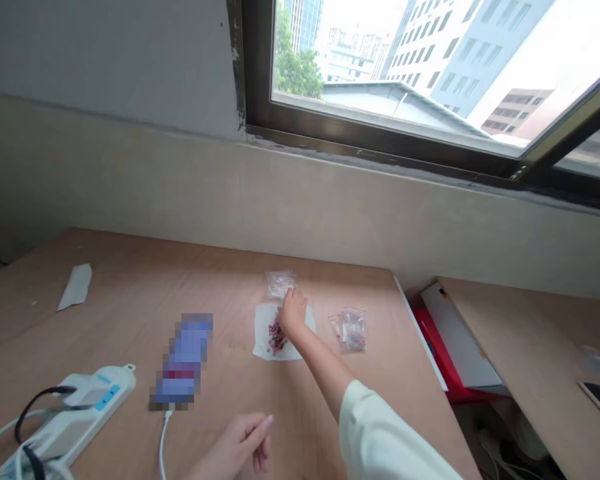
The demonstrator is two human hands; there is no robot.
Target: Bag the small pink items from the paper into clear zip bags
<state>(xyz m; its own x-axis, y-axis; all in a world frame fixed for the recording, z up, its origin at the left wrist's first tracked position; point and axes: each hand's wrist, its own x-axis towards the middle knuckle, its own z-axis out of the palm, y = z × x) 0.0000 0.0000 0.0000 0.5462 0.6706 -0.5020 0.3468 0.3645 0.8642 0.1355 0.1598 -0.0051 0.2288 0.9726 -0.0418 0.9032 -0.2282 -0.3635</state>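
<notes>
My right hand (293, 313) reaches over a white sheet of paper (261, 327) with small dried pink buds (276, 337) heaped on it. Its fingers are bent downward at the near corner of a clear plastic bag (280, 283); the fingertips are hidden, so I cannot tell whether they grip it. To the right of the paper lies a second clear bag (353, 330), filled with something pale I cannot identify. My left hand (243, 443) is near the front of the table, fingers curled in and thumb over them, with nothing visible in it.
A blurred-out phone (183, 360) on a white cable lies left of the paper. Farther left are a white power strip (87, 413) with plugs and a scrap of white paper (76, 287). Beyond the table (220, 280) stand a wall and window; a gap and second table lie right.
</notes>
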